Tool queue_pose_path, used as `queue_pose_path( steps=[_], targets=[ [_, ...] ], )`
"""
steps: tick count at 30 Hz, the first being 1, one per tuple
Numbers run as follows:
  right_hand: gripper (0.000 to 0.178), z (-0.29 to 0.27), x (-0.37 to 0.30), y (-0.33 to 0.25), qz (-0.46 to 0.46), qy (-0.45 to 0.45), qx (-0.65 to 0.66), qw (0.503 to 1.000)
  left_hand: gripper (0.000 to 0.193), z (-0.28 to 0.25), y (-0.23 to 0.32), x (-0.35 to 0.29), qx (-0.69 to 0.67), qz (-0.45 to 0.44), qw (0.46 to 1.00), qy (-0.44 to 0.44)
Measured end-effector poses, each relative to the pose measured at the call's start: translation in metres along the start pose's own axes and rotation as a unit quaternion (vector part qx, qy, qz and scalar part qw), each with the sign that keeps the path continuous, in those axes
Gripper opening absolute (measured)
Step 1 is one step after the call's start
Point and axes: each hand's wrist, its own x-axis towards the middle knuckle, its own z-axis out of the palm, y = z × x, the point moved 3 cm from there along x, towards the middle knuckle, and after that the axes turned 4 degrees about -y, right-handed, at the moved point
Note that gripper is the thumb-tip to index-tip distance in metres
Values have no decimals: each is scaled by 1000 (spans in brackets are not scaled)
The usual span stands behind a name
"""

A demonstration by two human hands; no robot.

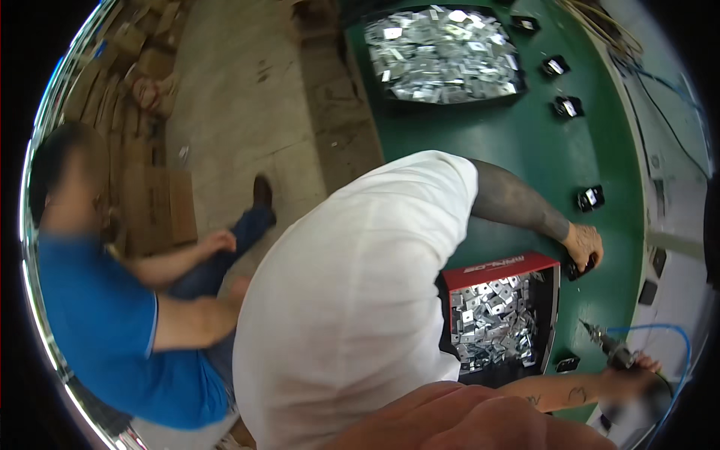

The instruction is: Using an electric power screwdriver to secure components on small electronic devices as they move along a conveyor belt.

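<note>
My left hand (pixel 585 246), at the end of a dark-covered or heavily tattooed arm, is closed over a small black part (pixel 577 270) on the green table. The part is mostly hidden under my fingers. Lower right, my right hand (pixel 626 381) is wrapped round an air screwdriver (pixel 616 351) on a blue hose; that hand is partly blurred. The driver's thin tip points up and left, apart from the black part. Close by stands a red-and-black box (pixel 501 265) of small silver metal plates with holes (pixel 491 311). Another black part (pixel 568 364) lies between box and driver.
Several black parts with shiny metal pieces, such as this one (pixel 590 198), line the table (pixel 480 142). A wide black tray (pixel 450 101) heaped with metal plates stands farther up. The blue hose (pixel 684 337) loops at right. A person in blue (pixel 112 322) sits at left near cardboard boxes (pixel 146 202).
</note>
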Motion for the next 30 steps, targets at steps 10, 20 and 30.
queue_pose_path(
  steps=[10, 20, 30],
  targets=[
    [20, -82, 25, 30, 60, 21, -1, 998, 27, 0, 44, -1, -18, 39, 996, -80],
    [10, 13, -5, -6, 28, 139, -59, 988, 29, 47, -19, 29, -30, 47, 998, 37],
    [11, 55, 0, -18, -56, 160, -126, 977, 31, 36, -31, 38, -289, 452, 805, 253]
  ],
)
